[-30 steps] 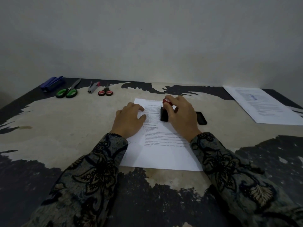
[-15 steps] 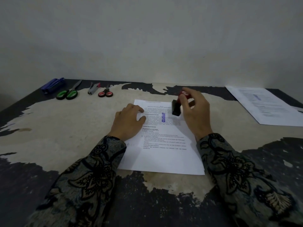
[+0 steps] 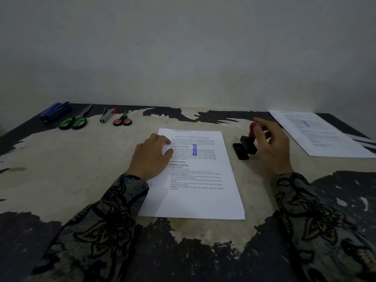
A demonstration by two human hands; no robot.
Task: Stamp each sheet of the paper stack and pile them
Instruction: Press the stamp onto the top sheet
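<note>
— Where is the right hand (image 3: pixel 270 147)?

— Out to the side of the paper stack (image 3: pixel 195 174), fingers and thumb curled round the red knob of the rubber stamp (image 3: pixel 251 139). The stamp leans, its black base low at the fingertip side of that hand, over or on the black ink pad (image 3: pixel 240 151); I cannot tell whether the two touch.

— And the left hand (image 3: pixel 151 157)?

— Palm down on the stack's upper left part, fingers loosely bent and gripping nothing, simply pressing the top sheet flat against the worn table (image 3: pixel 61 169).

— Is the top sheet stamped?

— Yes. A blue "APPROVED" mark (image 3: pixel 194 150) runs sideways across the printed text, just past the left thumb, between the two hands.

— Any other paper?

— A second pile of printed sheets (image 3: pixel 317 133) lies beyond the right hand, on its outer side, well apart from the stack. A blue mark shows on its top sheet, too blurred to read.

— What sits beyond the left hand?

— Along the far edge, well apart from it: a blue stapler (image 3: pixel 55 111), green-handled scissors (image 3: pixel 75 120), a grey staple remover (image 3: pixel 106 115) and small red-handled scissors (image 3: pixel 123 120).
</note>
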